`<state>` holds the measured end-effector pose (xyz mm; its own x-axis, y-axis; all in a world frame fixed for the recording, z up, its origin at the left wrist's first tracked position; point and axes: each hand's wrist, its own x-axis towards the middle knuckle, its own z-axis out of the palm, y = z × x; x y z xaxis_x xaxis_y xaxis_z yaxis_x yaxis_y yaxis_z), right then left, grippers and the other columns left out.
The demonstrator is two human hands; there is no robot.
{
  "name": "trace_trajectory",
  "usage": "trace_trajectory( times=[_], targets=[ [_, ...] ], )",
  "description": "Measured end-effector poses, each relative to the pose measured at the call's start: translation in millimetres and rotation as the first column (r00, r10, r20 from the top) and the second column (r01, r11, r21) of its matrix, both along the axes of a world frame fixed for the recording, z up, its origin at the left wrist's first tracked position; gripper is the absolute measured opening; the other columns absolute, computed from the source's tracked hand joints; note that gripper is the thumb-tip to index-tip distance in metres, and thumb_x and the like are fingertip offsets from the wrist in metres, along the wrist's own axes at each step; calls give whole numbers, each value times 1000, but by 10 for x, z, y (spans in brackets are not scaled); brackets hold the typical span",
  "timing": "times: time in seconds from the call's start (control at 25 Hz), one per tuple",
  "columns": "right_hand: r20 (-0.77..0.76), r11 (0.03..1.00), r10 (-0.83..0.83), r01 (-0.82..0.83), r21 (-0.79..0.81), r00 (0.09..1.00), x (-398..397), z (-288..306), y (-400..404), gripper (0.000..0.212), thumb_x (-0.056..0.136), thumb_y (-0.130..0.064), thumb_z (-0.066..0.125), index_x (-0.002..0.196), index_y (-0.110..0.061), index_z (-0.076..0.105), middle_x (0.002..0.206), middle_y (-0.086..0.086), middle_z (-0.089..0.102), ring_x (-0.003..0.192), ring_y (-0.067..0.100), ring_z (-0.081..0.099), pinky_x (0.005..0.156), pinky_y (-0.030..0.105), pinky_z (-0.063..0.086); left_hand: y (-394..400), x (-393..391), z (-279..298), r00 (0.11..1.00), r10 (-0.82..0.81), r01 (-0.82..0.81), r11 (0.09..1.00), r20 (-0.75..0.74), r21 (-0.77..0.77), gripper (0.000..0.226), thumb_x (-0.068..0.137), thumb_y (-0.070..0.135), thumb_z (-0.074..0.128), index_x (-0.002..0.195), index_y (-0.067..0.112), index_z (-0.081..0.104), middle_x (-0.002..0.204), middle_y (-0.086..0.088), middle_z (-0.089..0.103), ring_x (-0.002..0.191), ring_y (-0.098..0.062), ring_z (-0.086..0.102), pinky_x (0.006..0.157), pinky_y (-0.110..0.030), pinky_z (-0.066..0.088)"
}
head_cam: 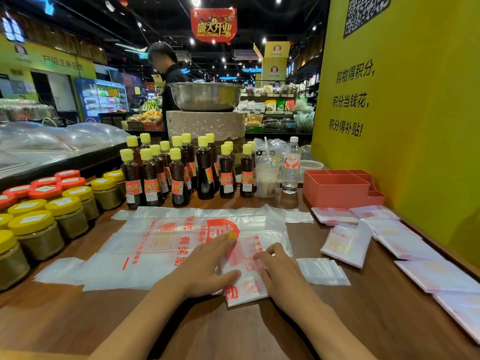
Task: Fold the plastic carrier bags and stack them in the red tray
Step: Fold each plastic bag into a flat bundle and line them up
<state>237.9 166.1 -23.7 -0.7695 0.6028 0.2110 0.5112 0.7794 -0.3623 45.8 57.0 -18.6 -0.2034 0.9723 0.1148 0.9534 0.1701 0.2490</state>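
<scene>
Both hands lie on a folded carrier bag point(245, 271) near the front edge of the wooden desk point(233, 331). The left hand point(207, 266) is flat, fingers straight and together, pressing the bag's left part with fingertips pointing toward one o'clock. The right hand point(279, 271) rests on the bag's right part, fingers slightly bent with the tips pressing down at the fold; it is not gripping anything.

Under the folded bag, a larger clear carrier bag with red print point(166, 240) is spread flat across the middle of the desk, its handles reaching out toward nine o'clock and three o'clock. Just beside the right hand at three o'clock lies a small clear folded piece point(322, 271). Further toward two and three o'clock, several already folded bags point(348, 242) lie scattered along the desk by the yellow wall point(405, 126).

The red tray point(337, 188), with compartments, stands at one o'clock, at the back right of the desk; no bags can be seen inside it from here. Along the back, at twelve o'clock, stand dark sauce bottles with yellow caps point(179, 175), with a plastic cup point(267, 178) and a water bottle point(292, 165) between them and the tray. Jars with yellow and red lids point(52, 203) fill the ten o'clock side.
</scene>
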Motion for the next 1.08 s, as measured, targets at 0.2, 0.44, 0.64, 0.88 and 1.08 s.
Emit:
trace_trajectory(
  times=[0.2,0.44,0.64,0.88,1.08],
  targets=[
    [-21,996,-21,23,88,1000,-10,71,-25,45,109,-34,29,152,-23,37,159,-4,31,145,17,31,120,31,21,48,31,-48,1000,8,-7,997,-14,75,76,89,74,43,154,40,23,159,16,29,142,-8,29,116,-32,23],
    [170,995,71,-81,53,983,-51,12,-5,55,109,-42,20,161,-28,12,168,-11,5,153,2,0,125,34,-7,73,83,-76,997,-13,22,991,-72,130,65,94,70,40,150,37,35,147,14,43,128,-4,39,105,-22,29],
    [199,995,91,-97,21,976,-49,-37,28,60,106,-48,21,161,-28,9,168,-12,4,152,1,-2,124,36,-11,104,106,-74,992,9,-6,1000,-130,23,60,102,59,29,156,34,26,160,9,28,144,-11,24,117,-31,18],
    [51,994,90,-93,59,995,-102,48,-35,53,108,-42,24,159,-28,25,165,-12,22,150,-1,13,123,25,-3,80,139,-46,993,16,-17,1000,-116,-10,57,106,50,26,157,26,24,163,7,23,147,-13,20,120,-32,14],
    [229,992,118,-125,16,966,-101,-30,9,61,106,-49,22,162,-27,8,168,-10,1,153,2,-2,125,35,-7,82,170,-63,987,24,-28,999,-156,-21,60,106,51,22,159,25,14,166,5,14,152,-13,12,122,-32,7]
  ],
)
